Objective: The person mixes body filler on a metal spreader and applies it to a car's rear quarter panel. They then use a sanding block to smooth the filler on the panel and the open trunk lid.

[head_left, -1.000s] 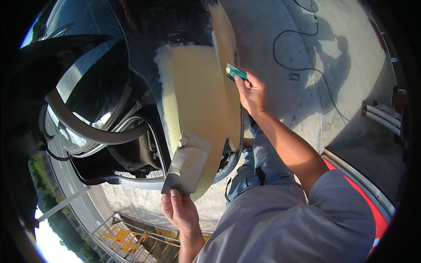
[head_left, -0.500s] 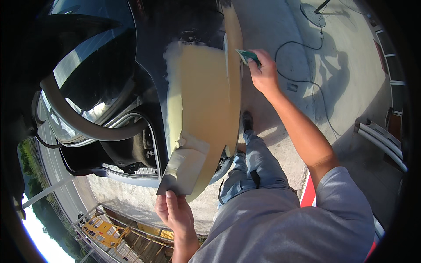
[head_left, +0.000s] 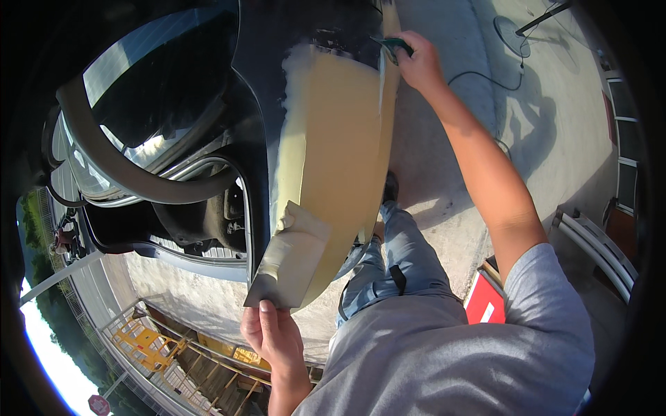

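In my left hand [head_left: 274, 336] I pinch the bottom edge of a flat metal plate [head_left: 288, 270], which carries a mound of pale body filler [head_left: 283, 243]. My right hand [head_left: 422, 61] grips a small green spreader [head_left: 393, 46], its blade against or just over the upper right edge of the car panel. That panel [head_left: 340, 132] is coated in tan and cream filler, with feathered whitish borders and dark paint around it. A pale streak [head_left: 381, 87] of filler runs down near its right edge, just below the spreader. The plate hangs in front of the panel's lower end.
The open car body [head_left: 229, 201] with a curved grey trim [head_left: 132, 166] lies left. Concrete floor [head_left: 444, 166] stretches right, bearing a stand base [head_left: 512, 36] and a black cable [head_left: 479, 75]. White bars [head_left: 596, 249] stand at right, a red box [head_left: 485, 301] by my elbow, yellow barriers [head_left: 147, 343] lower left.
My right hand with the spreader has moved up along the panel's right edge, and the blade now meets or nears the panel. The left hand with the plate stays almost in place.
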Tool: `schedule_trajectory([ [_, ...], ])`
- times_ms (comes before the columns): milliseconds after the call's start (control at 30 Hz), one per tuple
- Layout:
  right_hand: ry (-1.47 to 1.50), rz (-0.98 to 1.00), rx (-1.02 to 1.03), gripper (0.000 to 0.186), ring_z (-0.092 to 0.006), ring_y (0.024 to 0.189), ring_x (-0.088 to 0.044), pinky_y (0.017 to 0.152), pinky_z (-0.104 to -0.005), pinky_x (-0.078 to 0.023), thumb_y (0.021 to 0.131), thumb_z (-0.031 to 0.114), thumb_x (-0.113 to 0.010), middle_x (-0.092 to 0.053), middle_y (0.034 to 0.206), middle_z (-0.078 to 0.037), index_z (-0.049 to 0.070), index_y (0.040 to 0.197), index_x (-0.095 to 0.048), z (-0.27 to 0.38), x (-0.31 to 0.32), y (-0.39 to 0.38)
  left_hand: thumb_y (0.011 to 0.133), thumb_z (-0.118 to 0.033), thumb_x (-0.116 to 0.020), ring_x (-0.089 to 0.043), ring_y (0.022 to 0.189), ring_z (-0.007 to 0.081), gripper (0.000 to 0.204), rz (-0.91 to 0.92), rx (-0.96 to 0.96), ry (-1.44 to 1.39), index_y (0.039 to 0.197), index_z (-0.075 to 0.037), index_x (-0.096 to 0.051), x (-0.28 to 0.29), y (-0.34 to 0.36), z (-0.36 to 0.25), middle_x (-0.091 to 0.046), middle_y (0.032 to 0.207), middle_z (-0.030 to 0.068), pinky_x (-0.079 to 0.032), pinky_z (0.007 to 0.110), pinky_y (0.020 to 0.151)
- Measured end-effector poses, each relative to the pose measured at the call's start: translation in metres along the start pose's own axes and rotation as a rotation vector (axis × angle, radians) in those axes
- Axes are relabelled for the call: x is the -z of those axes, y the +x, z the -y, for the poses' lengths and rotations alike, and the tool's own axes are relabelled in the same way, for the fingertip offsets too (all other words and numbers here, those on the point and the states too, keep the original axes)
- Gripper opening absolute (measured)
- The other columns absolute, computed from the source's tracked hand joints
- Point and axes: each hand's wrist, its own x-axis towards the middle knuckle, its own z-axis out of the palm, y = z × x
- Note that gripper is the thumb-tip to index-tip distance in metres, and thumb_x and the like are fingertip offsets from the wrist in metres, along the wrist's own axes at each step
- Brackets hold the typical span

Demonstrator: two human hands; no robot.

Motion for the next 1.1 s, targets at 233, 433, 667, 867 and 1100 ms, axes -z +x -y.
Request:
schedule_trajectory([
  [233,0.017,0.018,0.010,0.026,-0.0367,0.092,-0.069,0.078,-0.0400,-0.054,0.086,-0.001,-0.060,-0.073,0.103,-0.016,0.004,0.106,-0.074,0.049,0.012,-0.045,0.107,-0.010,-0.055,-0.070,0.102,0.0210,0.025,0.030,0.003,-0.025,0.126,0.003,-0.066,0.018,-0.003,0.000,-0.071,0.117,0.0138,-0.059,0.035,0.088],
  [433,-0.022,0.006,-0.035,0.022,-0.0370,0.091,-0.069,0.077,-0.0402,-0.055,0.086,-0.001,-0.062,-0.073,0.101,-0.014,0.003,0.103,-0.073,0.095,0.017,-0.094,0.107,-0.009,-0.054,-0.070,0.104,0.0214,0.025,0.111,-0.012,-0.089,0.126,0.002,-0.066,0.040,-0.005,-0.003,-0.071,0.118,0.0138,-0.058,0.035,0.089],
  [667,-0.006,0.005,-0.086,0.021,-0.0338,0.088,-0.071,0.072,-0.0374,-0.055,0.085,-0.005,-0.063,-0.073,0.100,-0.011,0.003,0.102,-0.073,0.138,0.020,-0.152,0.107,-0.008,-0.055,-0.068,0.101,0.0171,0.022,0.036,0.028,-0.056,0.121,0.004,-0.066,0.054,-0.013,-0.009,-0.070,0.114,0.0116,-0.057,0.032,0.088],
  [867,0.023,0.001,-0.107,0.024,-0.0328,0.087,-0.071,0.073,-0.0370,-0.056,0.085,-0.008,-0.063,-0.072,0.099,-0.013,0.002,0.104,-0.073,0.167,0.022,-0.198,0.106,-0.008,-0.056,-0.071,0.102,0.0199,0.024,0.098,0.003,-0.098,0.126,0.001,-0.067,0.072,-0.014,-0.008,-0.073,0.116,0.0124,-0.059,0.035,0.089],
  [1100,0.054,0.029,-0.139,0.026,-0.0319,0.090,-0.071,0.079,-0.0347,-0.056,0.085,-0.014,-0.061,-0.072,0.101,-0.016,-0.004,0.107,-0.071,0.203,0.026,-0.245,0.106,-0.009,-0.056,-0.071,0.101,0.0196,0.025,0.118,0.002,-0.094,0.126,0.001,-0.067,0.079,-0.014,-0.010,-0.073,0.115,0.0121,-0.059,0.035,0.089],
])
